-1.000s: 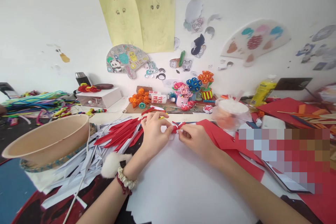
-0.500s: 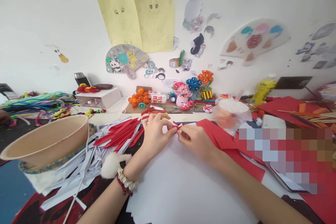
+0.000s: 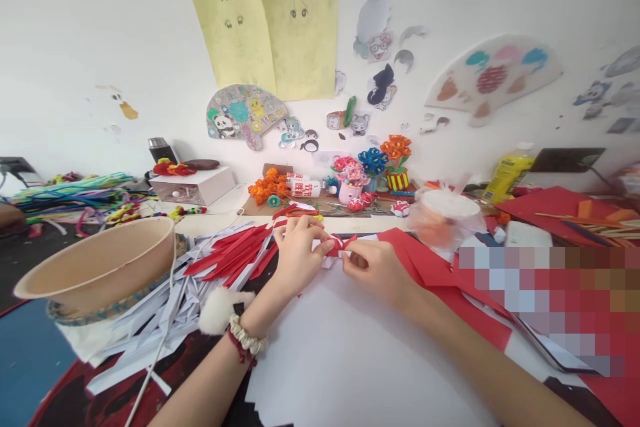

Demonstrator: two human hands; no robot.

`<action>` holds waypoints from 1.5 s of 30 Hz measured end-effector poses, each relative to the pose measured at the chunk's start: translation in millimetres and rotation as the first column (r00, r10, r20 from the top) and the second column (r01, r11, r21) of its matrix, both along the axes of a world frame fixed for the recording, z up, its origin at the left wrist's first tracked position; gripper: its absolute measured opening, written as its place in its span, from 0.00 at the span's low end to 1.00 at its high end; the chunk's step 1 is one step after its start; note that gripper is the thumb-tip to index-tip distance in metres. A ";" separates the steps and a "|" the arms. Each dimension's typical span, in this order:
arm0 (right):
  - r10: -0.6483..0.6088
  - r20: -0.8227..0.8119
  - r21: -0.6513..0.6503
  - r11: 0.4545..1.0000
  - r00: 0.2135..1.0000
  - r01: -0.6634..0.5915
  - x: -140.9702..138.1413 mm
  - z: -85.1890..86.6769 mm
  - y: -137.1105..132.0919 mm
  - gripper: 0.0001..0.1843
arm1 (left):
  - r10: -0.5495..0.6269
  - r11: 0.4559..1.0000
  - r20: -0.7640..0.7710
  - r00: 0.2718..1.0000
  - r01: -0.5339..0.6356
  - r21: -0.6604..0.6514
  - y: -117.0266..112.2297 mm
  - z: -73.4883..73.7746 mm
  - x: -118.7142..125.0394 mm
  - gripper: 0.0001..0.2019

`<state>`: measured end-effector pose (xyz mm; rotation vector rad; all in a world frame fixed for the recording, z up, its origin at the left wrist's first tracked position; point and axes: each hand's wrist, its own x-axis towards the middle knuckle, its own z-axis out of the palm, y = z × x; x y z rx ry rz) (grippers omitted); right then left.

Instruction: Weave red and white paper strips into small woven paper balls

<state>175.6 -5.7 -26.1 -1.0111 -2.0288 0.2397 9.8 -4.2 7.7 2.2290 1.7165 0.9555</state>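
Note:
My left hand (image 3: 299, 255) and my right hand (image 3: 376, 264) meet above a white sheet (image 3: 350, 353) in the middle of the table. Both pinch a small folded piece of red and white paper strip (image 3: 339, 245) between their fingertips. The left wrist wears a beaded band with a white pompom (image 3: 220, 310). A heap of red and white paper strips (image 3: 220, 260) lies just left of my left hand.
A tan paper bowl (image 3: 95, 263) stands at the left on loose white strips. Red paper sheets (image 3: 435, 267) spread to the right, with a covered plastic cup (image 3: 447, 217) behind them. Paper flowers (image 3: 370, 167) and a glue bottle (image 3: 306, 188) line the wall. Coloured pipe cleaners (image 3: 75, 193) lie far left.
Both hands stay together on the small red strip piece, their fingers shifting slightly as they work it. The view has drifted a little to the left.

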 end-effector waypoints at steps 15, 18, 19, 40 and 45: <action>-0.005 -0.015 0.015 1.000 1.000 0.006 -0.9 2.9 -3.8 0.14 | 0.109 0.991 -0.060 0.992 -0.103 0.090 2.0 -8.6 5.2 0.09; 0.001 -0.013 0.002 1.000 1.000 -0.001 -1.1 3.7 -4.2 0.13 | 0.113 0.985 -0.080 0.990 -0.101 0.143 0.1 -8.4 5.4 0.09; 0.001 -0.014 -0.004 1.000 1.000 -0.001 -1.2 4.2 -4.4 0.13 | 0.114 0.982 -0.086 0.990 -0.099 0.159 -0.5 -8.2 5.6 0.09; -0.172 0.279 -0.283 0.925 0.945 0.252 26.7 17.6 16.2 0.27 | 0.053 0.994 -0.222 0.974 -0.031 0.102 -2.9 2.0 -11.0 0.06; -0.163 0.203 -0.238 0.948 0.966 0.210 35.3 14.2 21.9 0.13 | -0.006 0.966 -0.334 0.942 0.091 0.241 -10.4 0.1 -3.5 0.06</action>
